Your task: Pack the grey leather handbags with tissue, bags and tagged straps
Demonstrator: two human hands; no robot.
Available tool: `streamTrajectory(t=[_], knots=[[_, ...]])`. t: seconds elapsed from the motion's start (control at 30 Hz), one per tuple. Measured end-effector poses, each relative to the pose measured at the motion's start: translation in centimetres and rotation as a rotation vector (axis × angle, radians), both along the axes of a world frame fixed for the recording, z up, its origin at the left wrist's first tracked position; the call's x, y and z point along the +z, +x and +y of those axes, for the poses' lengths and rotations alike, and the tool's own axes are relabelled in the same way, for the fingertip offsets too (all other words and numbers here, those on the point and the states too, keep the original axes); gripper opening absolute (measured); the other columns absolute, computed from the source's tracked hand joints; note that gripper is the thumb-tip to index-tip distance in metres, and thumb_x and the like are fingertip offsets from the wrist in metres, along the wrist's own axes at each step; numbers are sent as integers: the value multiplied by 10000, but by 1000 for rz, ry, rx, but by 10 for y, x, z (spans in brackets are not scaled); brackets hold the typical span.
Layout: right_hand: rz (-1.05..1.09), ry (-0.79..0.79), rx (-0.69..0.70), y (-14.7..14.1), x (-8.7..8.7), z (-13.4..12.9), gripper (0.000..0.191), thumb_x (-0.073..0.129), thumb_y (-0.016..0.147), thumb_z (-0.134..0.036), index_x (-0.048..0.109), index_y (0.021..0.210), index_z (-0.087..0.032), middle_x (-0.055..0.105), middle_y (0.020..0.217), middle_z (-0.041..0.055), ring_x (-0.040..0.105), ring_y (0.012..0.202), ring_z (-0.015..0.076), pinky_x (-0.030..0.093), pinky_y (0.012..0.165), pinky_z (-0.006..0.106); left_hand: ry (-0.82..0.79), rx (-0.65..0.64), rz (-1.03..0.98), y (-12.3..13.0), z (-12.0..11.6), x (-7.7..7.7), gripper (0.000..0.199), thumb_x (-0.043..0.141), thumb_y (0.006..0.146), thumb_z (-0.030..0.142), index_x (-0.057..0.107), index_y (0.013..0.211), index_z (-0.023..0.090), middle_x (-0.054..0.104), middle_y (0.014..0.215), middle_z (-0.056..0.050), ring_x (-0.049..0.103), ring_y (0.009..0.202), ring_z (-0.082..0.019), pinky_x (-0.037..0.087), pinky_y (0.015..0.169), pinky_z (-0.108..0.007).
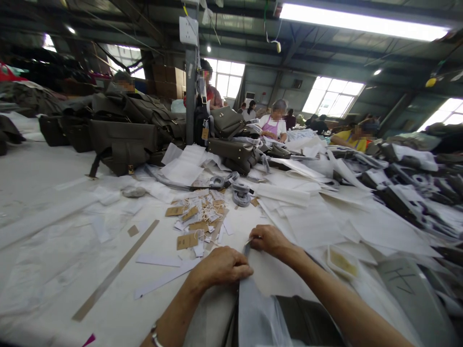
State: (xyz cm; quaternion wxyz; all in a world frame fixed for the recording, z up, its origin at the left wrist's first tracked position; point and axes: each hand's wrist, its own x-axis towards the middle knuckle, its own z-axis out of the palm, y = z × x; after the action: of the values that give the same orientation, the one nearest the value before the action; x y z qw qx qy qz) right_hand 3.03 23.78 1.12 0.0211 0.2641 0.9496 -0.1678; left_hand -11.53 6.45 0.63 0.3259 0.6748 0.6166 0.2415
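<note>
At the front of the table, my left hand [227,266] is closed, fingers curled round a grey plastic-wrapped strap [247,248]. Just beyond it, my right hand [270,239] pinches the upper end of that strap between thumb and fingers. Below both hands lies a dark olive handbag [306,319], cut off by the bottom edge. Translucent plastic wrapping [257,312] runs from near my left hand down over the bag's side. My right forearm crosses above the bag and hides part of it.
Brown paper hang tags [187,241] lie heaped ahead of my hands, with coiled wrapped straps [241,196] behind them. White foam sheets [307,219] cover the right side. Finished-looking bags [123,140] are piled at back left, near a metal post [190,96]. Co-workers [275,120] sit farther back.
</note>
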Motion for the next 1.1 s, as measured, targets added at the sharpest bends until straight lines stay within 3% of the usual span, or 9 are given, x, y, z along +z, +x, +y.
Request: streamTrajectory(t=[0.17,0.27,0.37,0.43,0.53,0.67,0.77,0.87,1.1], knots=[[11,29,-76,-3,1,-2,177,609,829,-236,748,939,-232,722,996,61,637,958,204,422,777,270,9,28,66,1,2,-4,323,495,876,418,716,764,211,654,668,18,561,631,-138,316,571,-233],[-9,-43,-89,-5,3,7,138,666,782,-244,755,887,-236,738,885,26,662,834,173,443,713,242,-61,34,64,-2,3,-5,297,495,875,398,725,795,229,650,676,24,578,651,-143,335,583,-231],[-41,-163,-84,-9,11,26,160,727,738,-305,753,879,-233,727,743,-23,643,588,120,441,557,200,-30,38,37,-4,4,-7,264,536,864,430,743,954,293,685,883,21,614,797,-160,392,690,-229],[-16,-184,-107,-18,19,43,230,683,788,-347,734,974,-222,736,806,-18,636,541,102,435,511,189,32,64,22,-2,6,-9,282,567,854,471,727,1045,340,661,1028,16,613,907,-174,405,787,-238],[88,-93,-189,-43,32,67,364,533,889,-310,624,1227,-211,735,927,20,665,633,115,462,585,204,53,107,7,1,11,-13,286,559,871,500,718,1063,359,637,1038,11,607,948,-180,402,844,-251],[164,28,-284,-89,37,88,575,529,888,-329,421,1439,-207,721,790,29,669,748,189,472,722,287,47,136,3,3,17,-18,289,518,905,518,718,1030,351,633,981,15,606,924,-175,399,818,-250],[151,6,-299,-115,27,96,581,551,875,-388,440,1417,-210,714,766,24,651,639,179,480,660,289,47,133,-3,2,20,-20,272,528,906,509,713,1033,356,632,977,22,606,917,-169,395,798,-243],[130,-14,-287,-122,16,101,447,542,877,-325,531,1303,-190,717,812,35,642,589,143,480,620,253,46,123,-19,1,22,-21,273,521,913,502,715,1029,349,635,968,20,608,921,-166,394,793,-240],[20,161,-246,-104,14,95,462,637,801,-266,552,1254,-241,718,939,57,675,879,224,464,738,296,50,122,1,2,23,-20,291,519,911,499,714,1032,320,635,976,3,606,923,-177,395,804,-250]])
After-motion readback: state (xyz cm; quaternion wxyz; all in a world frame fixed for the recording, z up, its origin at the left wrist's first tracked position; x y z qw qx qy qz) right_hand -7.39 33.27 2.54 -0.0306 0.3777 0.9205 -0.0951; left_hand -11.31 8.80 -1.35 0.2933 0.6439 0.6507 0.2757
